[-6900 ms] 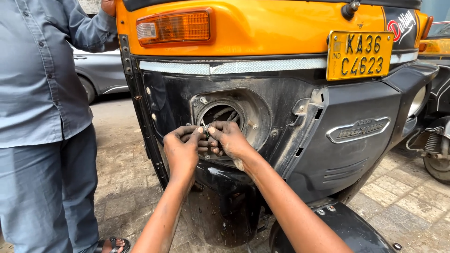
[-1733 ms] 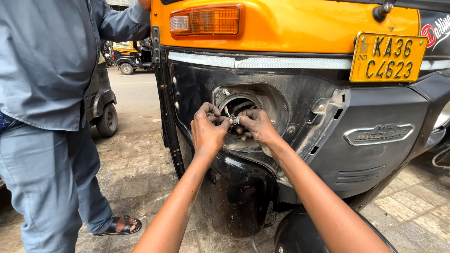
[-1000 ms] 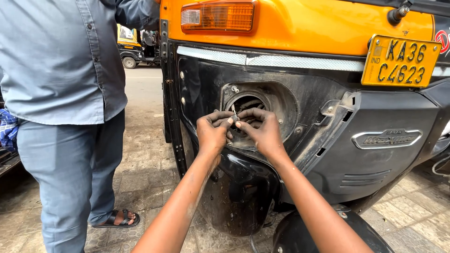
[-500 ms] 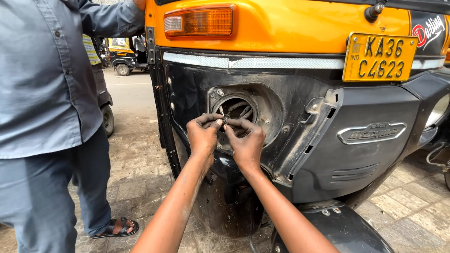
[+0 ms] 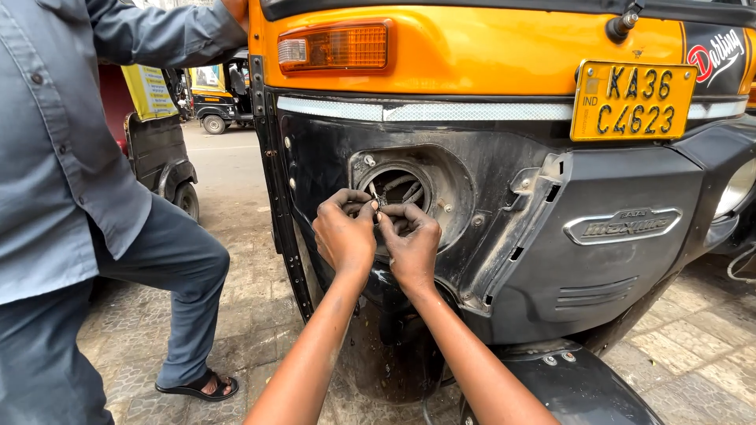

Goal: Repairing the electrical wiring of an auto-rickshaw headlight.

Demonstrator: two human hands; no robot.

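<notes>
Both hands are up at the round opening (image 5: 403,193) in the black rear panel (image 5: 504,236) of the vehicle, right below the orange body and the amber tail lamp (image 5: 335,46). The left hand (image 5: 345,234) and right hand (image 5: 409,242) sit side by side, knuckles nearly touching, fingers curled in toward each other.

Between the fingertips there's a thin wire (image 5: 378,198), pinched from both sides. It sits right at the top of the grip, just above the knuckles, at the lower left edge of the opening. The wire's long axis runs roughly up and away from the fingers, a bit tilted, heading into the hole where more cables (image 5: 405,187) loop around inside. Can't tell where its far end goes, too dark and small in there.

So both hands are closed around that wire, left thumb and forefinger on one side, right fingers on the other. How tight, can't say.

Off to the left of the hands a person in a grey shirt (image 5: 47,157) and grey trousers stands with an arm stretched to the vehicle's top corner. To the upper right of the grip is the yellow plate (image 5: 632,101).
</notes>
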